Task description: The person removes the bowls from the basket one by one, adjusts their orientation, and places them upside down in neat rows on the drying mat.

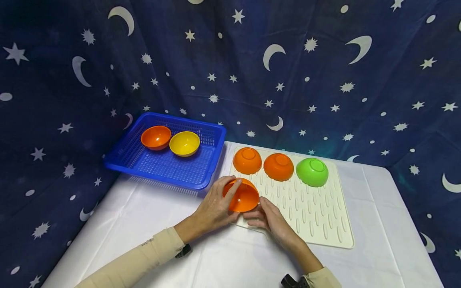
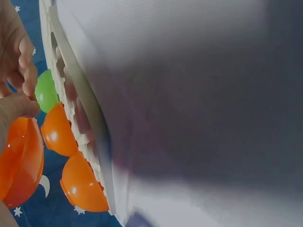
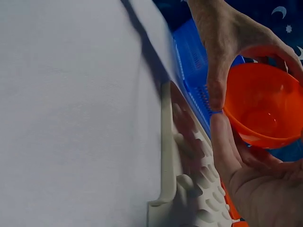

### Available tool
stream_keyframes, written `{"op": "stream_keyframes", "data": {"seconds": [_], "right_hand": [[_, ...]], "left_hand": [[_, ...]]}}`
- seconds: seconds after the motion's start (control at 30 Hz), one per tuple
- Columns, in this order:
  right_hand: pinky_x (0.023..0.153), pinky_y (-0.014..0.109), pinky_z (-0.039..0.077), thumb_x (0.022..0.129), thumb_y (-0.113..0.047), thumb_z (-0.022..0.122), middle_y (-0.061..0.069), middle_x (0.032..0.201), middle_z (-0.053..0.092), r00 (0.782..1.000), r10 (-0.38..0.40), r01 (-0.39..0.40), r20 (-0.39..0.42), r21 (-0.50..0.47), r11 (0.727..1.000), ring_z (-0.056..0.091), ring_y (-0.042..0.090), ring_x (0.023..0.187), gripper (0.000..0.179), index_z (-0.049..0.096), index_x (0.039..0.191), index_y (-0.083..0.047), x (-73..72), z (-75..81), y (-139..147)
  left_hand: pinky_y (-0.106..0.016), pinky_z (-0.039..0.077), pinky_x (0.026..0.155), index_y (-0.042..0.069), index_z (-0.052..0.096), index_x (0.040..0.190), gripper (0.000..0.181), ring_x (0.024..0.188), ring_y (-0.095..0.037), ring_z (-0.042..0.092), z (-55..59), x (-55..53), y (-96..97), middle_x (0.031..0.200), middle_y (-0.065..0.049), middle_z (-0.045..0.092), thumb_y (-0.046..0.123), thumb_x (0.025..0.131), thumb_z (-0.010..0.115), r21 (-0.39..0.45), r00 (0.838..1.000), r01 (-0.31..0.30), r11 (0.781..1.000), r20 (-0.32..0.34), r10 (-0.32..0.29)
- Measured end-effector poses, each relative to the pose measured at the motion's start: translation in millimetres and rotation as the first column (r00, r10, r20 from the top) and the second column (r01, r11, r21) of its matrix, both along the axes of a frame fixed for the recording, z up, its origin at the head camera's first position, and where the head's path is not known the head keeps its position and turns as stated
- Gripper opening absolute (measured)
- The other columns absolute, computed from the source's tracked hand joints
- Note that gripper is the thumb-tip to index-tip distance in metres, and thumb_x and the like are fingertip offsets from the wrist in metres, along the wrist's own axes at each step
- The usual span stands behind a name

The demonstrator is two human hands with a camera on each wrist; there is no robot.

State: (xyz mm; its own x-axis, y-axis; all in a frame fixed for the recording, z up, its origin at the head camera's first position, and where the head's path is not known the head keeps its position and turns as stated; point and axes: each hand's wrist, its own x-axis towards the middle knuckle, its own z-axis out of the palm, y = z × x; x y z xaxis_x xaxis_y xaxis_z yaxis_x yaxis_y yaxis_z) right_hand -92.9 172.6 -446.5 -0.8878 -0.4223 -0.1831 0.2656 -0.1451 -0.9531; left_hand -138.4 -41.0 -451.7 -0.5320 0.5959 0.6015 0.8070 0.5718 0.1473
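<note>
Both hands hold an orange bowl over the front left corner of the cream drying mat, its opening tilted toward the head camera. My left hand grips its left side, thumb and fingers spread across the rim. At the right side, my right hand has its thumb at the rim and its fingers beneath, as the right wrist view of the bowl shows. Upside down along the mat's back edge sit two orange bowls, one left and one middle, and a green bowl.
A blue plastic basket stands at the back left, holding an upright orange bowl and a yellow bowl. White cloth covers the table. A dark blue curtain with moons and stars hangs behind.
</note>
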Motion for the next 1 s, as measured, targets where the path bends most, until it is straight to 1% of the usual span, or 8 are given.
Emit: {"op": "stream_keyframes", "data": {"seconds": [0.07,0.17,0.33,0.5,0.6,0.77,0.87,1.0], "right_hand": [[0.084,0.046,0.043,0.098,-0.038,0.030,0.031,0.113,0.051,0.999,-0.016,0.017,-0.028,0.007,1.000,0.046,0.048,0.107,0.051,0.031,0.131,0.001,-2.8,-1.1,-0.1],[0.087,0.045,0.041,0.099,-0.034,0.029,0.029,0.116,0.050,0.993,-0.018,0.020,-0.113,0.021,1.000,0.046,0.047,0.108,0.047,0.030,0.131,0.000,-7.8,-4.7,3.2],[0.093,0.043,0.037,0.100,-0.029,0.021,0.020,0.128,0.045,0.977,-0.004,0.017,-0.214,0.057,0.998,0.042,0.041,0.115,0.045,0.028,0.136,-0.004,-17.1,-9.1,11.9],[0.095,0.046,0.034,0.098,-0.040,0.024,0.017,0.127,0.043,0.978,-0.090,0.119,-0.186,0.152,0.981,0.041,0.038,0.117,0.051,0.031,0.133,-0.004,-21.1,2.5,9.6],[0.094,0.045,0.035,0.096,-0.043,0.034,0.015,0.128,0.040,0.973,-0.149,0.184,-0.177,0.203,0.962,0.041,0.033,0.118,0.051,0.032,0.131,-0.005,-23.3,7.2,7.3],[0.098,0.043,0.030,0.096,-0.035,0.041,0.016,0.130,0.038,0.959,-0.190,0.235,-0.211,0.212,0.949,0.040,0.030,0.119,0.049,0.031,0.131,-0.004,-28.2,7.6,8.2],[0.100,0.041,0.028,0.096,-0.032,0.042,0.017,0.128,0.039,0.953,-0.201,0.250,-0.226,0.214,0.944,0.040,0.027,0.119,0.047,0.031,0.132,-0.003,-30.8,5.3,10.6],[0.100,0.040,0.028,0.096,-0.030,0.042,0.018,0.124,0.041,0.956,-0.201,0.250,-0.214,0.234,0.940,0.041,0.026,0.116,0.046,0.031,0.132,-0.003,-33.4,0.4,13.7]], "left_hand": [[-0.039,0.022,0.103,0.004,0.025,0.141,0.099,0.123,-0.033,0.026,-0.1,-0.2,1.0,0.135,-0.020,0.023,0.032,0.061,0.077,0.016,1.000,0.007,1.000,0.014,-0.007],[-0.039,0.022,0.103,0.004,0.025,0.141,0.097,0.123,-0.033,0.025,-0.6,-0.2,3.7,0.135,-0.020,0.023,0.034,0.063,0.076,0.030,0.999,0.043,0.999,0.023,-0.043],[-0.041,0.022,0.103,0.001,0.027,0.139,0.088,0.125,-0.035,0.024,-3.7,0.3,6.3,0.134,-0.022,0.024,0.033,0.069,0.070,0.060,0.995,0.102,0.993,-0.010,-0.102],[-0.043,0.024,0.102,-0.002,0.029,0.137,0.080,0.126,-0.035,0.025,-5.7,-2.8,5.7,0.136,-0.023,0.025,0.024,0.071,0.067,0.125,0.990,0.143,0.982,-0.019,-0.142],[-0.043,0.024,0.102,-0.003,0.030,0.137,0.078,0.127,-0.035,0.026,-6.1,-3.1,5.0,0.137,-0.023,0.025,0.023,0.072,0.066,0.120,0.987,0.161,0.980,-0.025,-0.160],[-0.046,0.021,0.103,0.000,0.032,0.138,0.074,0.129,-0.036,0.023,-7.5,-0.2,2.2,0.140,-0.021,0.026,0.023,0.074,0.062,0.097,0.988,0.152,0.984,-0.007,-0.152],[-0.050,0.019,0.102,0.004,0.033,0.139,0.069,0.130,-0.038,0.021,-8.8,3.3,-0.2,0.142,-0.016,0.027,0.021,0.076,0.058,0.073,0.992,0.123,0.990,0.003,-0.123],[-0.050,0.022,0.098,0.009,0.034,0.139,0.065,0.129,-0.036,0.022,-11.4,9.8,-2.5,0.144,-0.008,0.028,0.021,0.079,0.055,0.053,0.996,0.079,0.996,0.035,-0.080]]}}
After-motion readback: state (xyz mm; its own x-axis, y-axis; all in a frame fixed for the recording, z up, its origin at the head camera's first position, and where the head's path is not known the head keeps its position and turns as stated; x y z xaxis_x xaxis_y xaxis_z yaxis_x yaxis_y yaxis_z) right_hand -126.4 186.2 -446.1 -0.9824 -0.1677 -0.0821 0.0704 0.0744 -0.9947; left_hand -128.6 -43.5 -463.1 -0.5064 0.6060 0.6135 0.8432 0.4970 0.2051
